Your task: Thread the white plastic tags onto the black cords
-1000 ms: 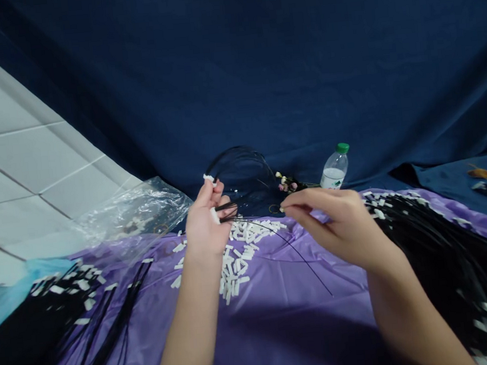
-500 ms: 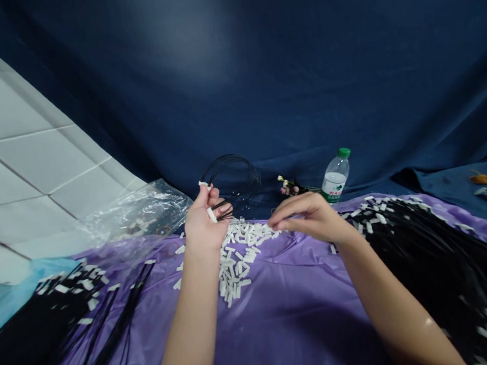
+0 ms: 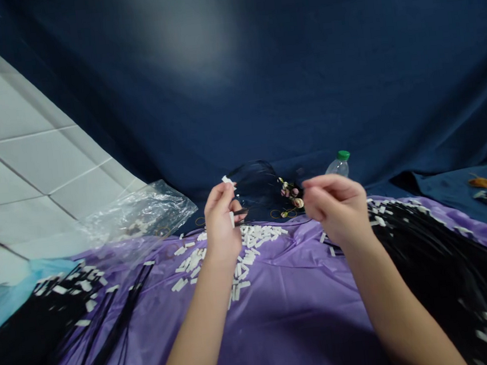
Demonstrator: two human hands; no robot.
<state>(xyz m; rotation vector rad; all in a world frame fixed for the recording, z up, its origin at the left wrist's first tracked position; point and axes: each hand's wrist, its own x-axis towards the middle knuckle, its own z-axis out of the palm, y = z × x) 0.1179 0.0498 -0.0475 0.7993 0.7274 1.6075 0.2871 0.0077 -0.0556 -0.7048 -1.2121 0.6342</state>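
My left hand is raised over the purple sheet, fingers closed on a bundle of thin black cords that loops away behind it. A small white tag sticks up at its fingertips. My right hand is lifted beside it to the right, fingers curled in a pinch; what it holds is too small to make out. Below both hands lies a heap of small white tags.
Piles of black cords with white tags lie at the left and right. A crumpled clear plastic bag sits back left. A water bottle with a green cap and small flower ornaments stand behind the hands. Dark blue cloth hangs beyond.
My right hand dipped to the white tag heap and has risen again, pinched, to the right of the left hand. My left hand moved slightly right with the cord bundle.
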